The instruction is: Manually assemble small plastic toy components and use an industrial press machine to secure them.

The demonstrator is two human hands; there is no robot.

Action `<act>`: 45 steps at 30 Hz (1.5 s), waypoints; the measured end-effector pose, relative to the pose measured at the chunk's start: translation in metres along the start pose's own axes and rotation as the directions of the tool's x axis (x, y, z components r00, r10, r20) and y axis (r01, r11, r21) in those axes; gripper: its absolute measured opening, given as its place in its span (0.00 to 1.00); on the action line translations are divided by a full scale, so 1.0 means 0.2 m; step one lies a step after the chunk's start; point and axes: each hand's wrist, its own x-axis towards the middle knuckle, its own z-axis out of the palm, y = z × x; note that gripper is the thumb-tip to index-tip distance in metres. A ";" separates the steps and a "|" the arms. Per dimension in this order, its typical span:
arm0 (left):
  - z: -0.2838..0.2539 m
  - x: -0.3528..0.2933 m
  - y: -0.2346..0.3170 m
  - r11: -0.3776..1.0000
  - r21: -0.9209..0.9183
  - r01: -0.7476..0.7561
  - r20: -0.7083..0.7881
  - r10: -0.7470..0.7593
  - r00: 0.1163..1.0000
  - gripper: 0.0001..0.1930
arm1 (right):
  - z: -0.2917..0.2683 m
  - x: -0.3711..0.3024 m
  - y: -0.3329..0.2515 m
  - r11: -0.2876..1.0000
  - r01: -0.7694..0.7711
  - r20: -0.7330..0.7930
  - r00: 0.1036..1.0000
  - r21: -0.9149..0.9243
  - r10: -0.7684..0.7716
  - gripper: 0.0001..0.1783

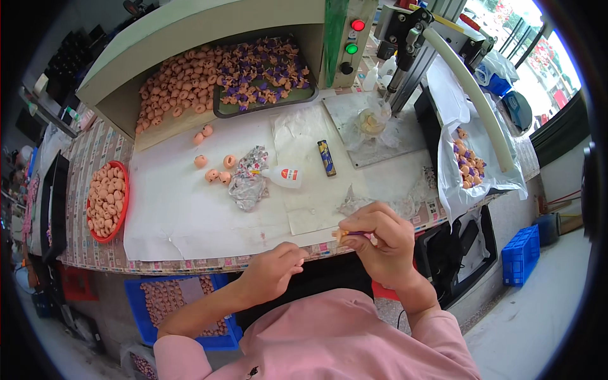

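A workbench covered with white paper (190, 209) is seen from above, with a dark tray (266, 104) of purple-and-orange pieces at 12 o'clock, a heap of orange beads (177, 85) beside it, and a red bowl (123, 190) of more beads at 9 o'clock. A glue bottle (282, 176) and a lighter (326, 158) are laid near the middle of the paper.

At 6 o'clock, just off the bench edge, a small orange piece (342, 235) with a purple part is pinched in the fingertips of the right hand (380, 244), which is closed narrowly around it. The left hand (272, 269) is held just beside it at 7 o'clock, loosely curled; whether anything is held in it cannot be told. The step in hand is judged to be the fitting or trimming of one piece. A fine, steady fingertip grip is called for next. Both forearms are raised from the lower edge, with the right wrist bent inward.
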 end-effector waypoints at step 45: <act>0.07 0.30 0.16 0.178 -0.940 0.291 0.195 -0.421 0.886 0.15 | -0.20 0.09 0.14 0.997 -0.078 0.146 0.986 -0.008 0.078 0.15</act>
